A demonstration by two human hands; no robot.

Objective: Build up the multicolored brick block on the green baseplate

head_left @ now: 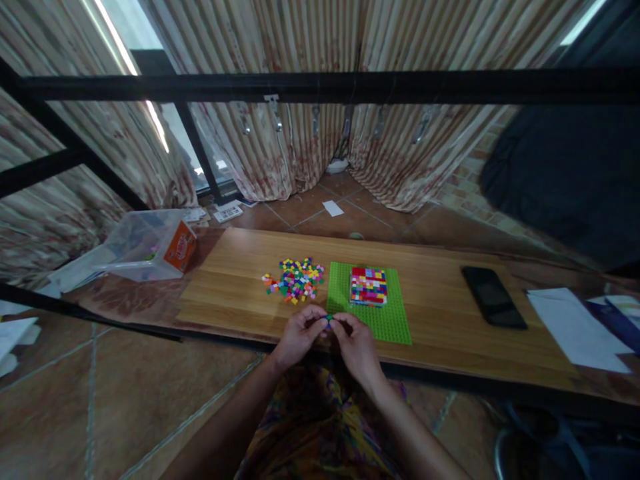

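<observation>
My left hand (303,331) and my right hand (354,340) meet at the front edge of the wooden board, fingertips pinched together. Between them are small toy bricks (329,320), green and a bluish or purple colour, partly covered by my fingers. Just beyond my right hand lies a green baseplate (395,327). On it stands a square block built of many-coloured bricks (369,287). A loose pile of small bricks (297,279) in mixed colours is spread on the board beyond my left hand.
A black phone (493,297) lies on the board (440,280) at the right, with white paper (577,327) past it. At the left stands a clear plastic box (145,257) with an orange label. A dark metal bar (320,88) crosses in front of striped curtains.
</observation>
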